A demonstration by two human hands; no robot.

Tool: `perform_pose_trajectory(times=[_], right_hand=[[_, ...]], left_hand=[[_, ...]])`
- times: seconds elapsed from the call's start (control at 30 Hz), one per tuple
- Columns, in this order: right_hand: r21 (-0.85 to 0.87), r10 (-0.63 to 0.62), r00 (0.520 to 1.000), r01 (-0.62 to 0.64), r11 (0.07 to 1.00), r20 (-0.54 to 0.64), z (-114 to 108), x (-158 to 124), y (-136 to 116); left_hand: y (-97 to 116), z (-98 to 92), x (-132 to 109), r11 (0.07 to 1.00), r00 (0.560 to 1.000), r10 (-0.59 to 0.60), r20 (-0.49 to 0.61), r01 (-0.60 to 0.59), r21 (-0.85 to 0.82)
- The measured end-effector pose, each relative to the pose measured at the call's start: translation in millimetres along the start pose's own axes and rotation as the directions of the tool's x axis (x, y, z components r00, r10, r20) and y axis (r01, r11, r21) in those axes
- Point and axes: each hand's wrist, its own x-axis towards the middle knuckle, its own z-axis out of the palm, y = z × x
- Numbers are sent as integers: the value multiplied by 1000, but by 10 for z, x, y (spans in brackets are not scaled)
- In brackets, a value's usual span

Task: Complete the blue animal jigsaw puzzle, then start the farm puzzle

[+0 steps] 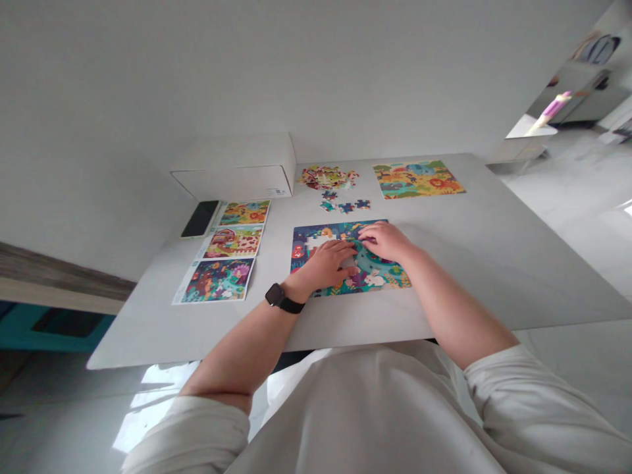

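A dark blue jigsaw puzzle (375, 279) with animals and plants lies on the table, mostly assembled, with a pale gap (316, 241) at its upper left. My left hand (330, 263) rests over its middle, fingers stretched out and the thumb apart, covering part of the picture. At the puzzle's upper right edge, my right hand (388, 241) touches the surface with bent fingers drawn together. Whatever lies under those fingertips is too small and hidden to make out. Several loose blue pieces (346, 207) lie just beyond the puzzle.
A heap of mixed puzzle pieces (328, 178) lies at the back. An assembled yellow safari puzzle (419, 179) is at the back right. On the left are a picture sheet (232, 242), a phone (200, 218) and a white box (237, 181). The wall bounds the table's (494, 263) far side.
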Motion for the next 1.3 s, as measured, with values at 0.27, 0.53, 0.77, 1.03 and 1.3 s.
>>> perform_pose_trajectory(times=[0.27,0.53,0.77,1.03,1.3], right_hand=[[-39,-23,1000,23,999,13,-24,7,-139],[-10,-17,1000,17,1000,3,-17,8,-160],[14,2,1000,-2,1000,-7,-19,9,-188],[50,18,999,-19,999,33,-84,9,-236],[27,40,997,-42,999,67,-104,12,-253]], left_hand=[[-16,25,7,1000,1000,6,-7,-6,-12],[13,5,0,1000,999,-27,23,27,-8],[26,28,-4,999,999,-30,14,29,14],[-67,-90,-16,996,995,-76,-70,73,-54],[-244,-398,-66,896,869,-430,-244,377,-233]])
